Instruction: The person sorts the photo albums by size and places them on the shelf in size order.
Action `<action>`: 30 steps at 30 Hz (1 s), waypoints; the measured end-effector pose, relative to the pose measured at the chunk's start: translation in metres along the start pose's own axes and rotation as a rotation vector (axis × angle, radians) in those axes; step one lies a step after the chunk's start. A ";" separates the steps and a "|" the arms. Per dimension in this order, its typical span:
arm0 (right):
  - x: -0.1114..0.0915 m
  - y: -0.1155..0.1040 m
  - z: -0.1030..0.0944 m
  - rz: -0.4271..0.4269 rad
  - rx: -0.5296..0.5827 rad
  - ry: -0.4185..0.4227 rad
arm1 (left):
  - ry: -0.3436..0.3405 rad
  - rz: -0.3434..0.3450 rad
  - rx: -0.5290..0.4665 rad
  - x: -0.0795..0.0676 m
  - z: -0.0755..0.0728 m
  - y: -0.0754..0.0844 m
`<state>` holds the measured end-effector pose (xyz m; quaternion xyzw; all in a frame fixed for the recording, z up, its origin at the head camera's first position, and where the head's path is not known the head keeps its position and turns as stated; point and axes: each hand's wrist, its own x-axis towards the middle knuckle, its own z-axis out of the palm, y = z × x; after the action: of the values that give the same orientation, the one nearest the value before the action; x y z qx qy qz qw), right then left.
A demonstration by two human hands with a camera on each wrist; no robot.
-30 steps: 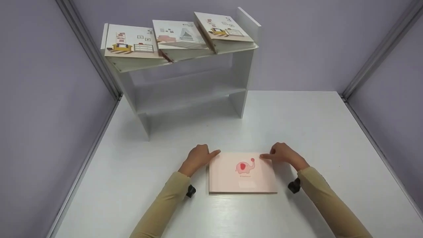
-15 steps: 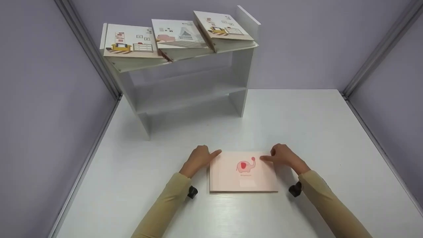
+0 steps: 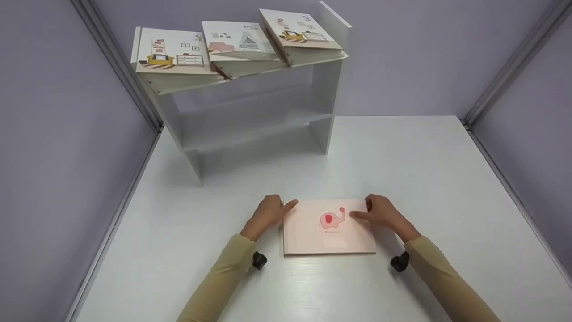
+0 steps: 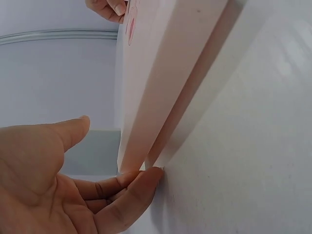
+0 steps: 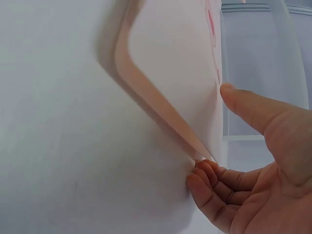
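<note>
A pink hardcover book (image 3: pixel 308 237) with an elephant on its cover lies flat on the white table. My left hand (image 3: pixel 269 212) is at its far left corner. In the left wrist view, curled fingers (image 4: pixel 126 197) meet the corner's lower edge, and the raised thumb stands a little apart from the cover. At the far right corner my right hand (image 3: pixel 383 212) holds the book, thumb by the cover and bent fingers (image 5: pixel 214 200) at the edge. How far the fingertips reach underneath is hidden.
Behind the book stands a white shelf unit (image 3: pixel 192 163). On its sloping top lie three illustrated books: a left one (image 3: pixel 172 49), a middle one (image 3: pixel 241 40) and a right one (image 3: pixel 301 29). Lilac walls border the table (image 3: pixel 402 156). Both wrists carry black cameras.
The head view has tipped slightly, so shelf and book sit higher in the picture. Both hands have shifted a little nearer along the book's sides. The book stays flat on the table.
</note>
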<state>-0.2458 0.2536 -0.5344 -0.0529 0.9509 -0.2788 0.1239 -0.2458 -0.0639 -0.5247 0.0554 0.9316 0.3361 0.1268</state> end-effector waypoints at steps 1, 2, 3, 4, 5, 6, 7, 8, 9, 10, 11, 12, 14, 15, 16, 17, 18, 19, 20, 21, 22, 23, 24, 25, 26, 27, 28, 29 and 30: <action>0.000 -0.001 0.000 -0.006 -0.001 0.004 | 0.001 -0.005 -0.009 0.000 0.000 0.000; -0.001 -0.001 0.000 -0.010 -0.003 0.007 | 0.002 -0.008 -0.017 0.000 0.000 0.000; 0.000 -0.001 0.000 -0.013 -0.003 0.010 | 0.002 -0.008 -0.024 0.000 -0.001 0.000; 0.000 0.000 0.001 -0.016 -0.001 0.013 | 0.003 -0.009 -0.031 0.000 -0.001 0.000; 0.001 0.001 0.002 -0.019 0.005 0.015 | 0.003 -0.010 -0.038 0.000 -0.001 0.001; 0.001 0.001 0.003 -0.021 0.010 0.017 | 0.004 -0.009 -0.045 0.000 -0.002 0.001; 0.002 0.002 0.004 -0.019 0.013 0.018 | 0.005 -0.008 -0.051 -0.001 -0.002 0.001; 0.002 0.003 0.006 -0.018 0.019 0.019 | 0.006 -0.009 -0.055 -0.001 -0.002 0.002; 0.003 0.004 0.007 -0.017 0.024 0.021 | 0.006 -0.007 -0.064 -0.001 -0.002 0.002; 0.003 0.004 0.008 -0.027 0.031 0.023 | 0.003 -0.005 -0.070 -0.001 -0.002 0.001; 0.002 0.004 0.009 -0.035 0.038 0.025 | 0.000 -0.001 -0.073 -0.001 -0.002 0.001; 0.002 0.004 0.009 -0.039 0.042 0.026 | -0.002 0.000 -0.076 -0.001 -0.002 0.001; 0.001 0.004 0.011 -0.050 0.059 0.032 | -0.005 -0.001 -0.078 -0.001 -0.001 0.000; 0.001 0.004 0.011 -0.055 0.067 0.033 | -0.007 0.001 -0.080 0.000 -0.001 0.000; 0.001 0.004 0.011 -0.063 0.074 0.032 | -0.008 0.001 -0.080 -0.001 -0.001 0.000; 0.001 0.003 0.012 -0.062 0.080 0.032 | -0.008 -0.003 -0.082 -0.001 -0.001 0.001; 0.001 0.003 0.012 -0.060 0.083 0.031 | -0.008 -0.006 -0.086 -0.001 -0.001 0.001; 0.001 0.003 0.013 -0.060 0.085 0.034 | -0.008 -0.007 -0.091 -0.001 -0.001 0.001; 0.001 0.003 0.013 -0.063 0.087 0.032 | -0.010 -0.006 -0.097 -0.001 0.000 0.001; 0.001 0.003 0.013 -0.062 0.086 0.029 | -0.011 -0.004 -0.106 -0.001 0.000 0.000; 0.001 0.002 0.013 -0.064 0.081 0.026 | -0.011 0.000 -0.109 -0.002 0.001 0.000; 0.001 0.002 0.014 -0.061 0.076 0.023 | -0.014 0.002 -0.110 -0.002 0.002 -0.001; 0.001 0.002 0.014 -0.060 0.072 0.020 | -0.016 0.006 -0.114 -0.002 0.002 -0.002; 0.000 0.001 0.014 -0.062 0.067 0.018 | -0.020 0.005 -0.115 -0.002 0.003 -0.002; 0.000 0.000 0.015 -0.064 0.065 0.011 | -0.025 0.006 -0.116 -0.003 0.004 -0.002; 0.000 0.000 0.015 -0.065 0.059 0.008 | -0.028 0.005 -0.117 -0.003 0.005 -0.002; -0.001 -0.001 0.015 -0.071 0.054 0.007 | -0.034 0.007 -0.117 -0.003 0.006 -0.002; -0.001 -0.002 0.015 -0.072 0.052 0.005 | -0.040 0.007 -0.120 -0.003 0.006 -0.002; -0.001 -0.002 0.016 -0.074 0.054 0.004 | -0.046 0.010 -0.124 -0.004 0.007 -0.002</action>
<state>-0.2410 0.2440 -0.5460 -0.0843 0.9406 -0.3087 0.1131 -0.2406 -0.0623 -0.5304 0.0596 0.9055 0.3925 0.1497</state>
